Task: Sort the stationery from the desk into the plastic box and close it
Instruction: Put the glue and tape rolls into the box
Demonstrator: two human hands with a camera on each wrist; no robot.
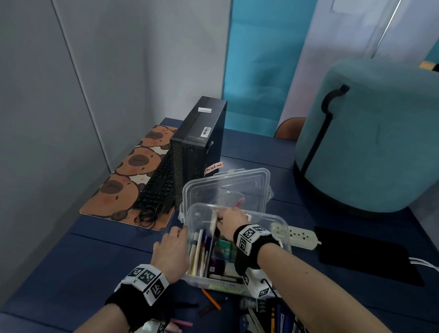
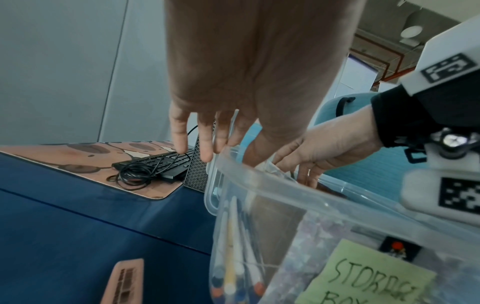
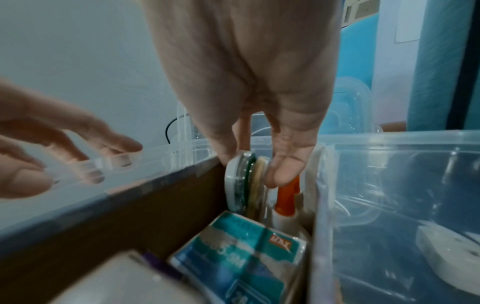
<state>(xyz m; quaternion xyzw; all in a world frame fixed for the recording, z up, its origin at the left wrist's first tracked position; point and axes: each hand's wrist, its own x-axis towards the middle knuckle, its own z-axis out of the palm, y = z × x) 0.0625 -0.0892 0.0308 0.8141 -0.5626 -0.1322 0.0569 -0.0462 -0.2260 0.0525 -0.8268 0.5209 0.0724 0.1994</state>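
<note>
The right hand (image 3: 249, 115) pinches a round tape roll (image 3: 246, 183) edge-on over the plastic box (image 1: 285, 228) (left hand (image 1: 172, 254) relaxed, steadying its rim); released tilted, it could wedge against the glue bottle (image 3: 287, 203).

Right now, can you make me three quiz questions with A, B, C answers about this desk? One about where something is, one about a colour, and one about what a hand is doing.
1. Where is the clear plastic lid?
A. Snapped on the box
B. Behind the clear plastic storage box, off it
C. On the keyboard

2. What colour is the round padded stool?
A. Teal
B. Red
C. Yellow

3. What is the right hand doing?
A. Resting flat on the desk
B. Pinching a round flat tape-like disc inside the box
C. Holding a pencil

Answers:
1 B, the lid lies open beyond the box.
2 A, its fabric is blue-green.
3 B, thumb and fingers squeeze the disc in the right wrist view.
</note>
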